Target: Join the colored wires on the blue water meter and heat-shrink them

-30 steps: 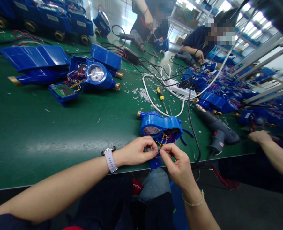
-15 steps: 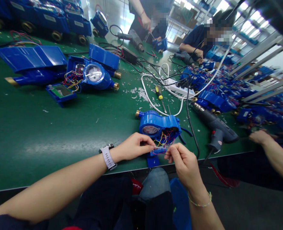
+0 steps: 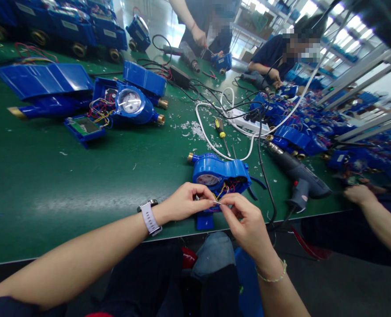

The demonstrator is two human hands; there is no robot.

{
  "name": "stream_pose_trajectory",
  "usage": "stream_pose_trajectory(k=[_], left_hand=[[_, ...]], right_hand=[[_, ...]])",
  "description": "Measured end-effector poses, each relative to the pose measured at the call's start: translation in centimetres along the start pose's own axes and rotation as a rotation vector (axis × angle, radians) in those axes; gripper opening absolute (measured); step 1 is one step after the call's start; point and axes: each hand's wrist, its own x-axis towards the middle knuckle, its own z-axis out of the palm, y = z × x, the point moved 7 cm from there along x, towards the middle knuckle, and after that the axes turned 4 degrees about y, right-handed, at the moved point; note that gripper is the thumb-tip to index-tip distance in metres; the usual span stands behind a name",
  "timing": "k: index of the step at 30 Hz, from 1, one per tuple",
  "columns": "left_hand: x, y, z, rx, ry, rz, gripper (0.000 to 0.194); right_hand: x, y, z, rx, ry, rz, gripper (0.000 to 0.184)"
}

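Note:
A blue water meter with a round dial and a brass pipe end lies near the table's front edge, its wiring bay turned toward me. Yellow and red wires come out of it toward my fingers. My left hand pinches a thin pale wire between thumb and forefinger. My right hand is closed in a pinch at that wire's other end, the two fingertips almost meeting. Just below them a blue cover piece lies at the edge; my hands partly hide what joins it to the meter.
A screwdriver, a white power strip with cables and a heat gun lie beyond and right. Other water meters stand at the left. A co-worker's hand is at the far right; two people work across the table.
My right hand moved right, away from my left, then came back to it. The blue cover piece shifted slightly left. My left hand stayed nearly in place.

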Motion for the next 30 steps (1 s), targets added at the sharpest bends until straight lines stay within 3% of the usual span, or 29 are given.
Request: stream_pose_trajectory(k=[6,21,30], left_hand=[[0.1,-0.1,-0.1,-0.023,0.020,-0.016,0.013],[0.1,-0.3,-0.4,-0.033,0.089,-0.031,0.019],[-0.1,-0.2,-0.3,-0.047,0.115,-0.028,0.016]], right_hand=[[-0.3,1.3,0.2,0.071,0.015,0.125,0.015],[0.2,2.1,-0.1,0.249,0.139,0.209,0.011],[0.3,2.1,0.6,0.294,0.102,0.225,0.012]])
